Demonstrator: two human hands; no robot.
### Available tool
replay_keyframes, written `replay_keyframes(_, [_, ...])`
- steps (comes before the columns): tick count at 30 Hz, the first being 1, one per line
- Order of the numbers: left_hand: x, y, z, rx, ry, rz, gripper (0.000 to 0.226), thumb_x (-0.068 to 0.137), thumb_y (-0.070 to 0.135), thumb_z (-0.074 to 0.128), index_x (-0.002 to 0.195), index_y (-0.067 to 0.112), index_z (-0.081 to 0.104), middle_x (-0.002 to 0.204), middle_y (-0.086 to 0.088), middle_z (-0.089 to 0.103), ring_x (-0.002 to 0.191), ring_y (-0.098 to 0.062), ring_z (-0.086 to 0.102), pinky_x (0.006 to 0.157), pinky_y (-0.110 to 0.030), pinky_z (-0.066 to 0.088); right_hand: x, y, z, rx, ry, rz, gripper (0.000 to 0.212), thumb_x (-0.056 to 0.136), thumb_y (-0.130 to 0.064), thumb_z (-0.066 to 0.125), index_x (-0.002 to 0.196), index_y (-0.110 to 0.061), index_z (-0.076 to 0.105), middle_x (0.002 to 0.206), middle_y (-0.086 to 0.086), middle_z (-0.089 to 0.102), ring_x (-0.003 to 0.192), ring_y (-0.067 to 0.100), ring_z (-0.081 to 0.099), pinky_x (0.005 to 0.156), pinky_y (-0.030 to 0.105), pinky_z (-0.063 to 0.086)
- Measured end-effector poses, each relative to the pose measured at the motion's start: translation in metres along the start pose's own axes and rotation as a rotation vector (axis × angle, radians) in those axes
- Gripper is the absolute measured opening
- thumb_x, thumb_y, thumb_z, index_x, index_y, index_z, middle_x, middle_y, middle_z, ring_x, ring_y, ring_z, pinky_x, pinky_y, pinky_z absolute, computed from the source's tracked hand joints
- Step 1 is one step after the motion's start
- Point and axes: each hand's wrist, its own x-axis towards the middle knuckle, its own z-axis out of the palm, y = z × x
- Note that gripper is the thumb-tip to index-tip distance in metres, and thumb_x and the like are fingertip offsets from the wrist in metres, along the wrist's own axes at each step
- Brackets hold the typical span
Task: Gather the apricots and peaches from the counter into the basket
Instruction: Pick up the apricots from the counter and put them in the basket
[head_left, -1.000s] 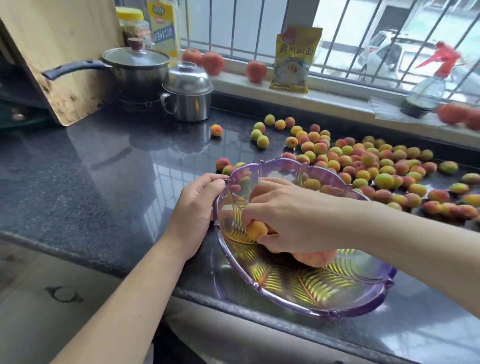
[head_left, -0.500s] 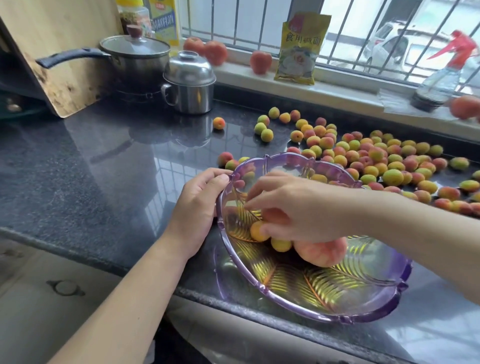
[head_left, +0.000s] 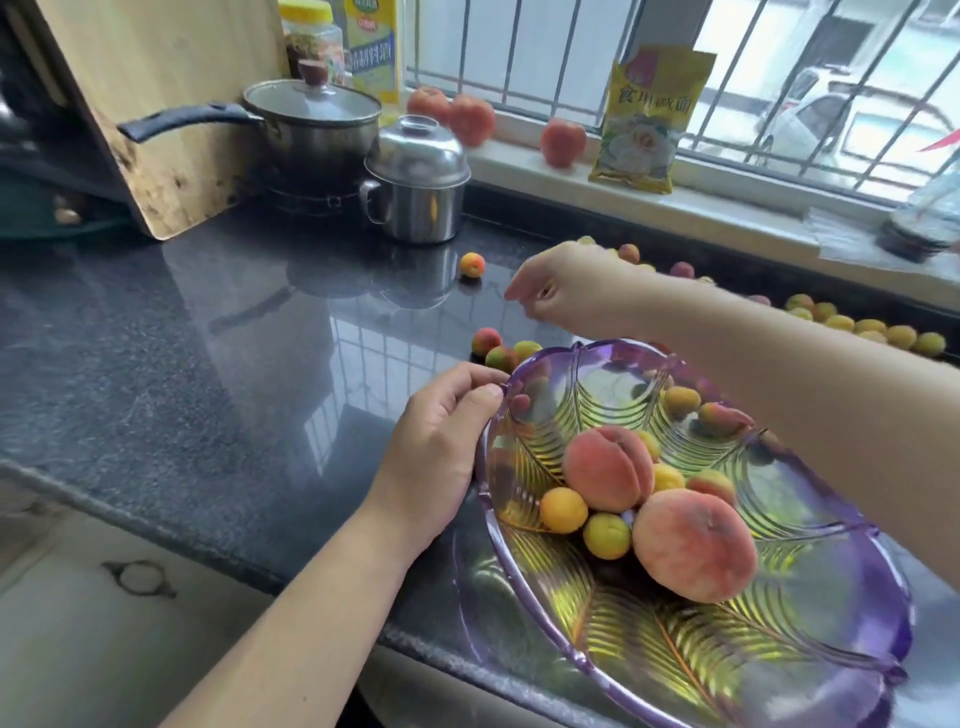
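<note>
Left hand (head_left: 441, 441) gripping purple basket (head_left: 857, 597) at its left rim, thumb on top. Right hand (head_left: 566, 286) loosely open above counter (head_left: 208, 364), holding nothing, near loose apricots (head_left: 501, 351). Two peaches (head_left: 693, 543) plus few apricots inside basket.

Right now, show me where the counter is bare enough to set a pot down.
Free: the dark counter left of the basket, bordered by the cutting board, steel pot and left hand. Crowded: behind the basket, where apricots lie below the windowsill.
</note>
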Motion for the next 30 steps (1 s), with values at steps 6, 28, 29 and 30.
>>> replay_keyframes(6, [0.001, 0.001, 0.000, 0.015, -0.014, -0.027, 0.023, 0.091, 0.036, 0.054, 0.092, 0.036, 0.076, 0.102, -0.008, 0.079, 0.103, -0.030, 0.074, 0.092, -0.064, 0.058, 0.040, -0.027, 0.023, -0.236, -0.197, 0.046, 0.038, 0.095, -0.053, 0.056, 0.100, -0.020, 0.075, 0.094, 0.003, 0.072, 0.089, 0.026, 0.065, 0.081, 0.036, 0.055])
replay_keyframes(28, [-0.005, 0.004, 0.003, -0.047, 0.017, -0.051, 0.021, 0.086, 0.038, 0.061, 0.087, 0.027, 0.079, 0.105, -0.026, 0.076, 0.099, -0.043, 0.072, 0.100, -0.067, 0.051, -0.202, 0.000, -0.005, 0.105, -0.089, -0.288, 0.030, 0.083, -0.040, 0.075, 0.111, -0.036, 0.067, 0.105, -0.027, 0.061, 0.099, -0.001, 0.062, 0.089, 0.017, 0.050])
replay_keyframes(29, [-0.006, 0.004, 0.004, -0.041, 0.022, -0.053, 0.022, 0.088, 0.035, 0.059, 0.086, 0.027, 0.080, 0.104, -0.023, 0.077, 0.096, -0.036, 0.072, 0.100, -0.066, 0.051, -0.207, -0.001, 0.003, -0.001, -0.100, -0.360, 0.030, 0.084, -0.044, 0.072, 0.113, -0.036, 0.065, 0.108, -0.029, 0.057, 0.102, -0.003, 0.056, 0.092, 0.013, 0.045])
replay_keyframes(30, [-0.007, 0.005, 0.004, -0.036, 0.023, -0.053, 0.024, 0.090, 0.034, 0.057, 0.086, 0.027, 0.079, 0.102, -0.022, 0.077, 0.095, -0.032, 0.072, 0.099, -0.064, 0.052, -0.210, -0.003, 0.011, -0.095, -0.108, -0.423, 0.030, 0.086, -0.047, 0.070, 0.114, -0.035, 0.065, 0.109, -0.028, 0.056, 0.104, -0.004, 0.050, 0.095, 0.013, 0.041])
